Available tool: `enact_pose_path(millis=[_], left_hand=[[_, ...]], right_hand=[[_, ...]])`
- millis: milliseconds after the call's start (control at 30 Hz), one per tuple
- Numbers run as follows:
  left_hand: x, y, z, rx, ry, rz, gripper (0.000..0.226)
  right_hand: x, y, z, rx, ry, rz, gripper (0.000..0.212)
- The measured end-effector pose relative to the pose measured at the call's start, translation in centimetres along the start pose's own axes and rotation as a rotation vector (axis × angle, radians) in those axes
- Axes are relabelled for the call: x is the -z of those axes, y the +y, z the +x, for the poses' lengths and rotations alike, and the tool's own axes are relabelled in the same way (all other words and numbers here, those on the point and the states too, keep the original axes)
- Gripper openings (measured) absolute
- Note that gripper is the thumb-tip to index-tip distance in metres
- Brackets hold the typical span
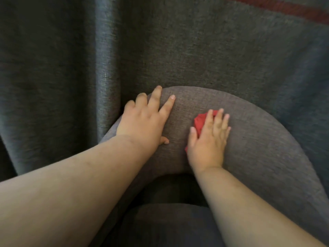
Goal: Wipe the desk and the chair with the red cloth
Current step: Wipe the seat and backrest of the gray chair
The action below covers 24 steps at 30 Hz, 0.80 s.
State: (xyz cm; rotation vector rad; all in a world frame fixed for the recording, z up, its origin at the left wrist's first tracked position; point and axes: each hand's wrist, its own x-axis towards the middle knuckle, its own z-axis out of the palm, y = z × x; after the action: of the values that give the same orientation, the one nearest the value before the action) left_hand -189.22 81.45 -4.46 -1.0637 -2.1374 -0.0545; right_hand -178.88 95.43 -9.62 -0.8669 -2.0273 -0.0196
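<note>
Both our hands lie on the curved grey backrest of the chair (258,139), seen from above. Our left hand (144,120) rests with its palm on the upper left part of the backrest, fingers fairly straight and spread, the outer ones reaching over the rim toward the curtain (62,68) behind, the thumb tucked low against the fabric; it grasps nothing. Our right hand (208,139) lies just beside it, a little lower and nearer the middle of the backrest, pressing flat on the red cloth (199,121) with straight fingers held close together. That cloth is bunched under the palm and touches the grey upholstery; red folds show past the thumb and forefinger on the left side, and a small corner shows lower down near the heel of the hand. We cannot tell how much of the cloth is hidden beneath the hand. Both bare forearms reach in from the lower edge. Below the backrest we see the darker seat (169,227) of the chair. Dark grey curtain folds fill the top and left, and a dull red stripe (284,6) crosses the far upper right corner.
</note>
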Motion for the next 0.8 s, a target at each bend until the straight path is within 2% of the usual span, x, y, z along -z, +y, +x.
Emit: enact_pose_path(millis=[100,167,233,333,367,500,600,733,800], left_hand=[[-0.3,-0.1,0.1,-0.009,0.014,0.005,0.119],[-0.4,-0.2,0.0,-0.019,0.026,0.013,0.117],[-0.4,0.0,0.1,-0.016,0.025,0.028,0.12],[-0.1,0.2,0.0,0.006,-0.006,0.053,0.125],[0.0,0.2,0.0,0.01,-0.012,0.055,0.125],[0.3,0.0,-0.1,-0.011,-0.032,0.03,0.123],[0.3,0.0,-0.1,-0.019,-0.036,0.023,0.122],[0.2,-0.1,-0.1,-0.028,-0.043,0.018,0.124],[0.2,0.0,0.0,-0.022,-0.046,0.034,0.126]], right_hand=[[-1.8,-4.2,-1.0,0.081,0.001,0.174,0.07],[-2.2,-4.8,-1.5,0.178,-0.028,0.204,0.068],[-1.8,-3.5,-1.2,0.331,-0.065,0.134,0.069],[-0.3,0.1,0.0,0.59,-0.108,-0.168,0.072],[0.6,1.8,0.4,0.588,-0.123,-0.258,0.073],[5.1,9.1,1.6,0.364,-0.084,-0.467,0.075],[6.5,11.2,1.0,0.25,-0.023,-0.462,0.065],[3.7,6.1,1.0,-0.003,-0.005,-0.229,0.064],[1.2,1.1,0.8,-0.04,-0.022,-0.067,0.065]])
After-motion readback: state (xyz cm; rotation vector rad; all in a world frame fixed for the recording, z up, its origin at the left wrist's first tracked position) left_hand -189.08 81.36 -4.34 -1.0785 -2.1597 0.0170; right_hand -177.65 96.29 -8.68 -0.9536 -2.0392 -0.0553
